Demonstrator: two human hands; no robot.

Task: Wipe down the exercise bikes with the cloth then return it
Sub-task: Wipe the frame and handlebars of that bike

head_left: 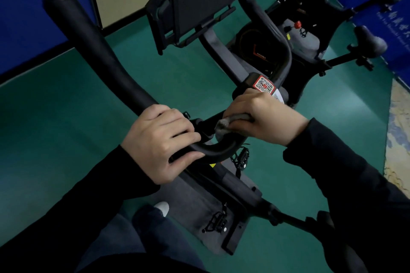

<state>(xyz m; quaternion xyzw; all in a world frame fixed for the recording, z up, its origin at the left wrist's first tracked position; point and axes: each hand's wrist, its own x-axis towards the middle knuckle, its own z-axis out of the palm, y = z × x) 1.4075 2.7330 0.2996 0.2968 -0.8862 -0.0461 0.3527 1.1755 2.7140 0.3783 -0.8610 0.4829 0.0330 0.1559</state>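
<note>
Around eight o'clock I see the left hand, grip clamped on the smooth, curved black handlebar — at three o'clock the right hand pinches a fuzzy grey cloth.

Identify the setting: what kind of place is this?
Most likely a gym or spin studio. A cloth is held against the nearest exercise bike's handlebar, more bikes stand beyond with a saddle showing, and the floor is green sports-style flooring.
</note>
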